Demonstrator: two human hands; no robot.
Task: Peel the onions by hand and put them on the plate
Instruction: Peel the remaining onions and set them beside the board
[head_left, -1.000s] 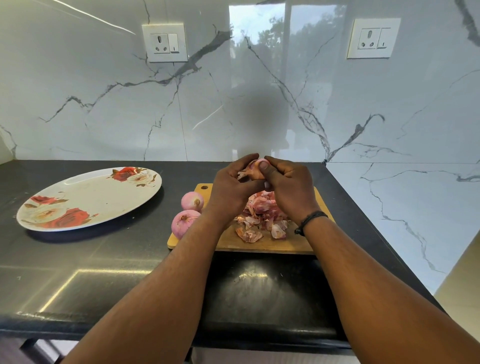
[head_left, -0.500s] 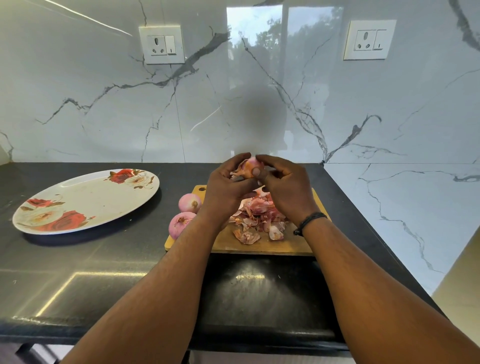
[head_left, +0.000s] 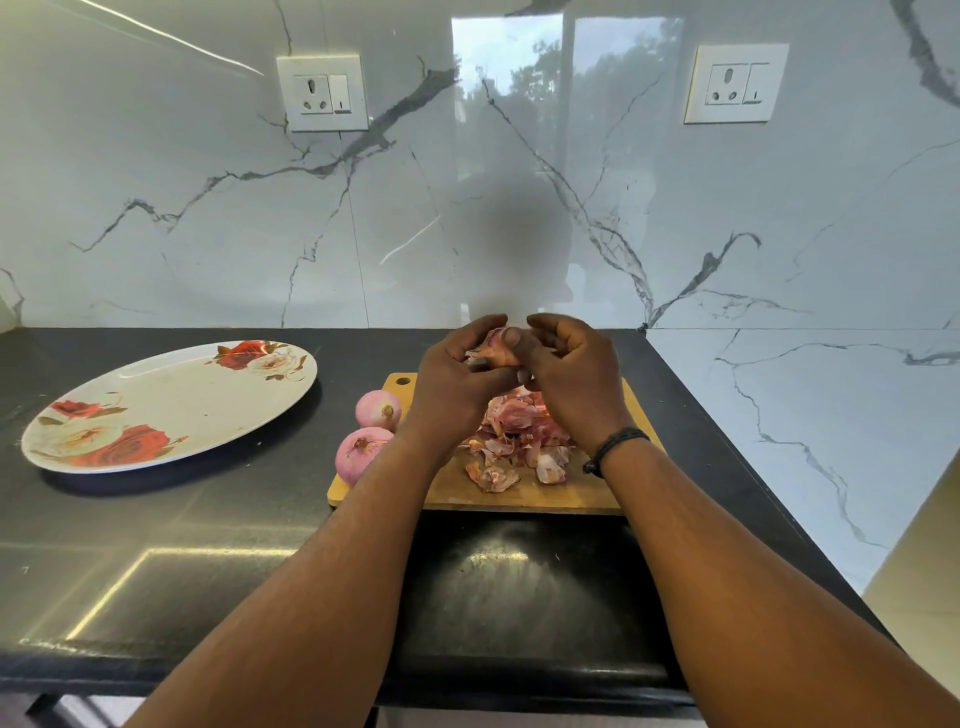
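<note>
Both hands hold one onion (head_left: 500, 347) up over the chopping board (head_left: 524, 493), likely so the skin drops onto the peel heap (head_left: 514, 436) below the fingers; left hand (head_left: 457, 382) cups it, right hand (head_left: 569, 379) pinches skin. Two peeled onions (head_left: 378, 409) wait left of the fingers, the plate (head_left: 171, 410) further left on the worktop (head_left: 208, 545)

Soft, even daylight fills the scene. The glossy marble wall (head_left: 519, 182) mirrors a bright window with trees, and the black counter (head_left: 208, 545) carries pale streaks of glare. The plate (head_left: 156, 410) casts a soft shadow. Wide-angle distortion bends the edges; focus stays sharp.
</note>
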